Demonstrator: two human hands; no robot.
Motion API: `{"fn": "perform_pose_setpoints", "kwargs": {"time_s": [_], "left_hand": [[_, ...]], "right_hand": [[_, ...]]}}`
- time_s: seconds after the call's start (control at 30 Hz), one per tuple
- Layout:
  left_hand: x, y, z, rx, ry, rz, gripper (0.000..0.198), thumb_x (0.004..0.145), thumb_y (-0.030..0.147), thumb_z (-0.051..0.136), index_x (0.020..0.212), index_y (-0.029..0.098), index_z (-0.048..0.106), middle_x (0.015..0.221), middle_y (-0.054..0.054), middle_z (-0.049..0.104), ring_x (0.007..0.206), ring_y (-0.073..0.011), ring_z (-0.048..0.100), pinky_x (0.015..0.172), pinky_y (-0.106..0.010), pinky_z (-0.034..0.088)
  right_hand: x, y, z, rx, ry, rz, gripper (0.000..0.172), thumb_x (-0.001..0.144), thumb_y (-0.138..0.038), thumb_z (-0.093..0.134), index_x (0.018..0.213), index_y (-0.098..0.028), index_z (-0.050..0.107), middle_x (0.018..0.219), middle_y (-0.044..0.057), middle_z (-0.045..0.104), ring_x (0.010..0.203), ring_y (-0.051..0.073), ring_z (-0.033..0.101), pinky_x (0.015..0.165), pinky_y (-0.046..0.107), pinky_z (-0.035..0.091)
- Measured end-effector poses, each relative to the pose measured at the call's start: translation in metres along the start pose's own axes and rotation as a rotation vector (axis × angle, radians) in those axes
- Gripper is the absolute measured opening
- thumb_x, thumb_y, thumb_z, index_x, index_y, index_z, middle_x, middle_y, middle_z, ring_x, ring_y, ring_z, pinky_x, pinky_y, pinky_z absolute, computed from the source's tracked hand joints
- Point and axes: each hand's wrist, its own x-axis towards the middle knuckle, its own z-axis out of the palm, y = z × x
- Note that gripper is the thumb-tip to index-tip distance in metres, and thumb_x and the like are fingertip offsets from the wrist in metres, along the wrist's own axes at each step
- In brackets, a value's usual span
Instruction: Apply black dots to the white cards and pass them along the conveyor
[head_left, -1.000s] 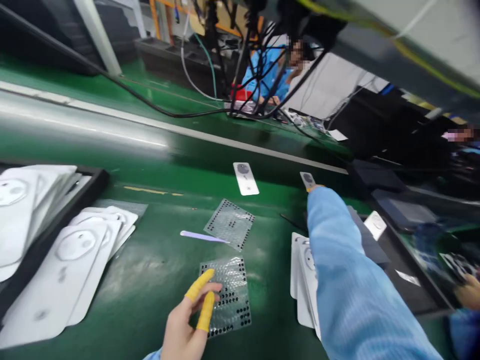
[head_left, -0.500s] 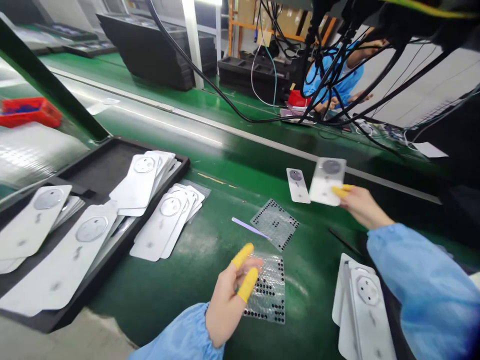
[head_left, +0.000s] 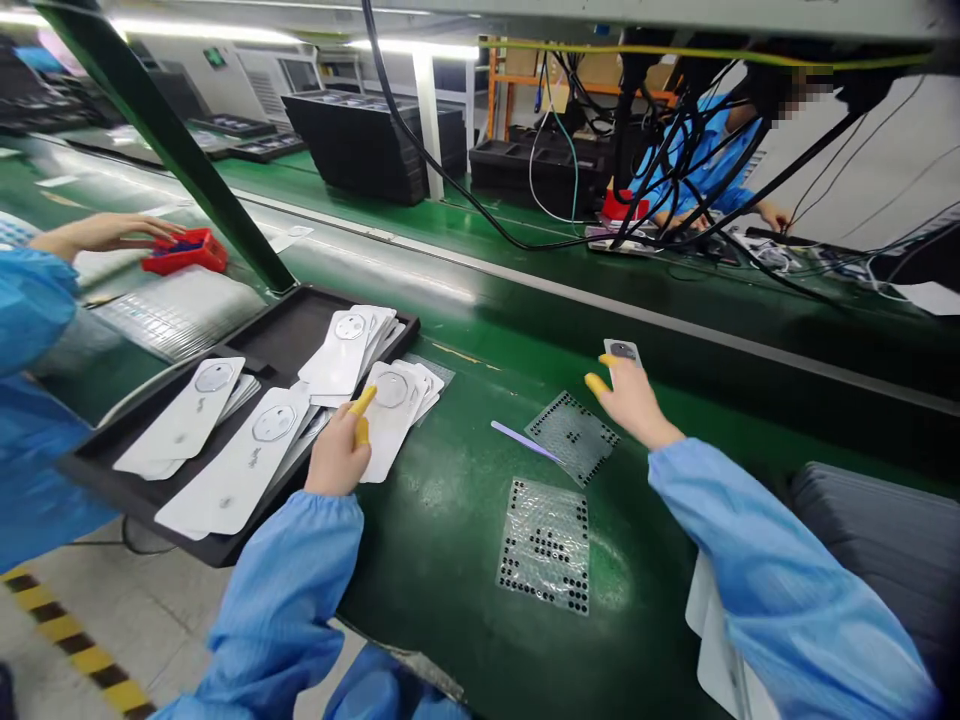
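Note:
My left hand (head_left: 339, 450), with yellow finger cots, grips the near-left edge of a white panel (head_left: 390, 430) with a round ring at its top. That panel lies over a small fanned stack beside the black tray (head_left: 296, 350). More white panels (head_left: 251, 455) rest in the tray. My right hand (head_left: 628, 398) is open, its two capped fingers spread, close to another white panel (head_left: 621, 347) with a dark round part; the hand hides its lower end. Between my hands are two clear sheets with black dots, the nearer sheet (head_left: 546, 545) and the farther sheet (head_left: 574, 438), plus a purple stick-like tool (head_left: 525, 440).
White panels (head_left: 724, 650) lie partly under my right sleeve, near a dark grey stack (head_left: 885, 540). A co-worker's hand (head_left: 112, 232) reaches to a red bin (head_left: 187, 252) at left. Black cables (head_left: 667, 200) hang at the back, before another person. A green post (head_left: 172, 150) slants at left.
My left hand has moved left from the nearer dotted sheet to the panels by the tray. My right hand has moved left and no longer shows the panel it held. The view has shifted.

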Motion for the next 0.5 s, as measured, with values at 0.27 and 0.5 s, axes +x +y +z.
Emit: {"fn": "perform_pose_setpoints", "kwargs": {"time_s": [0.27,0.5], "left_hand": [[0.012,-0.023,0.028,0.201,0.016,0.100,0.034,0.062,-0.001,0.048,0.085,0.015,0.067,0.147,-0.015,0.044,0.135,-0.0355,0.040,0.110,-0.047,0.036],[0.009,-0.020,0.031,0.131,0.102,0.163,0.028,0.062,0.004,0.052,0.085,0.014,0.065,0.147,-0.018,0.042,0.137,-0.0403,0.035,0.113,-0.054,0.030]], "right_hand": [[0.064,0.068,-0.021,-0.291,0.144,0.573,0.050,0.086,-0.036,0.064,0.129,-0.014,0.049,0.133,0.016,0.050,0.122,0.032,0.050,0.097,0.053,0.045],[0.067,0.080,-0.038,-0.270,0.143,0.637,0.036,0.092,-0.035,0.058,0.122,-0.017,0.054,0.125,0.009,0.057,0.108,0.022,0.060,0.090,0.044,0.052]]}}
